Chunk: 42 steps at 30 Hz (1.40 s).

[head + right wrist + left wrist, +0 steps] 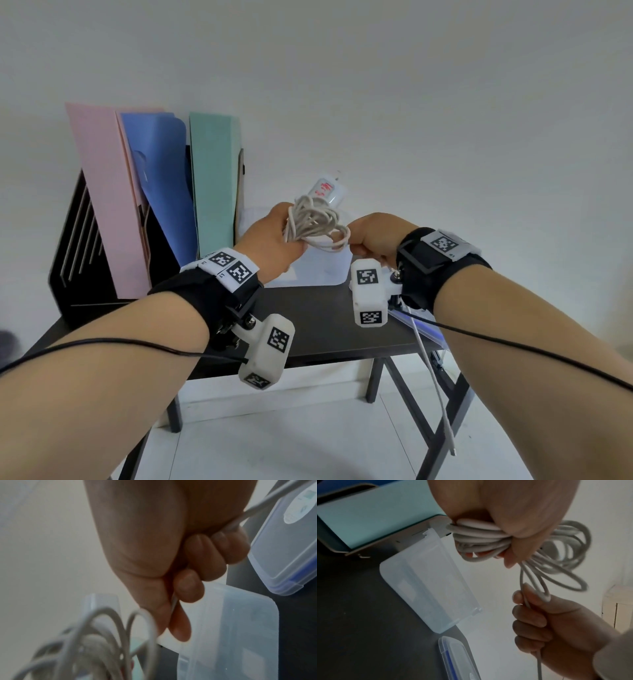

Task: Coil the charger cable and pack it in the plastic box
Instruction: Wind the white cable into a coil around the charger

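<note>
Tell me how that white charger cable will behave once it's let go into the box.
Probably floppy: the free tail hangs limp below the right hand. The loops in the left hand look uneven, so the charger cable may spring loose. The adapter likely drags one end down.

head: bright, even | wrists: dim, blurred (edges warped)

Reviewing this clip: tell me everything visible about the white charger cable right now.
The charger cable is a thin, round, off-white cord, mostly gathered into a loose, uneven bundle of loops held in the air above the dark table. The left hand grips the bundle; the right hand holds the strand leaving it. A white charger brick with red marks sticks up behind the loops. The free tail hangs past the table edge towards the floor, ending in a small plug.
</note>
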Each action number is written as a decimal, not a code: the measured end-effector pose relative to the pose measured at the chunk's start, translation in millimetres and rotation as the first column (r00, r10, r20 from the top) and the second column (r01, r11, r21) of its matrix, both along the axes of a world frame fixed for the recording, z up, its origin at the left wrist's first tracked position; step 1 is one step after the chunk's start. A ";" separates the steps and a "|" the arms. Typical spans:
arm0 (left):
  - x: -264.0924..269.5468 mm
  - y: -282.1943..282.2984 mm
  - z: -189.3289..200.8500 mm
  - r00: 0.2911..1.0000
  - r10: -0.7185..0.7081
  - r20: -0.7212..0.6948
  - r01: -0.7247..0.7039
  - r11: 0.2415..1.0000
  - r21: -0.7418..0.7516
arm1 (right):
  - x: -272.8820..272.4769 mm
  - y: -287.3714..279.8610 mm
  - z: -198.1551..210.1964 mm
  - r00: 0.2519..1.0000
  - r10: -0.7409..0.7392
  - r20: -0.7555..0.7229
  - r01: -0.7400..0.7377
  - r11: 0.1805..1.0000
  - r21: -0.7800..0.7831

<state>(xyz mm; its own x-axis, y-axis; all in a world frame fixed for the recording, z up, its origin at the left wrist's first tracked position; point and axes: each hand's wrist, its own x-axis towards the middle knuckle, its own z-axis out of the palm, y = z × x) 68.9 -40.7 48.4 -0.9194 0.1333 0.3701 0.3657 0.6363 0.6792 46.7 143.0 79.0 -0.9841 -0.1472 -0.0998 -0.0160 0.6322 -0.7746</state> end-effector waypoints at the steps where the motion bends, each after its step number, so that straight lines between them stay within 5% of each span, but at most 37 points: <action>1: -0.7 1.6 -0.2 1.000 0.021 0.010 -0.021 0.999 0.050 | 2.3 -1.7 0.0 0.999 0.030 -0.034 -0.028 0.998 0.054; 5: -9.0 4.5 0.9 0.977 0.204 0.056 -0.210 0.967 0.144 | 10.4 -11.6 -2.3 0.971 0.128 -0.202 -0.096 0.983 0.157; 12: -22.1 0.3 -1.9 0.934 0.336 0.120 -0.276 0.892 -0.358 | 16.0 -28.5 11.9 0.873 0.340 -0.350 -0.080 0.807 0.584; 17: -16.6 1.4 -2.2 0.953 0.271 0.134 -0.139 0.787 -0.601 | 15.3 -29.1 23.4 0.830 0.381 -0.409 -0.009 0.741 0.671; 23: -15.8 -2.2 -18.3 0.968 0.163 0.192 0.055 0.608 -0.792 | 12.1 -22.8 37.1 0.794 0.353 -0.495 0.055 0.770 0.636; 27: -10.4 2.9 -17.8 0.999 -0.053 0.001 0.027 0.489 -0.872 | 10.6 -24.0 40.1 0.762 0.350 -0.544 0.040 0.814 0.579; 29: -4.9 6.2 -9.4 0.973 -0.184 -0.137 -0.012 0.555 -0.832 | 9.8 -19.4 37.2 0.767 0.290 -0.573 0.050 0.862 0.504; 32: 1.2 3.4 3.2 0.965 -0.197 -0.171 0.006 0.672 -0.741 | 7.9 -7.5 27.5 0.801 0.184 -0.570 0.100 0.897 0.430; 36: 7.2 -2.5 7.0 0.940 -0.237 -0.247 0.104 0.885 -0.453 | 6.6 1.0 12.5 0.890 0.145 -0.432 0.048 0.913 0.406; 39: 10.6 -2.2 7.6 0.974 -0.073 -0.215 0.040 0.987 -0.155 | 12.4 0.0 5.4 0.912 0.113 -0.395 0.027 0.943 0.333; 42: 0.9 -3.9 6.1 0.982 0.082 -0.169 -0.087 0.996 -0.017 | 18.4 -9.7 3.4 0.909 0.172 -0.380 -0.050 0.949 0.311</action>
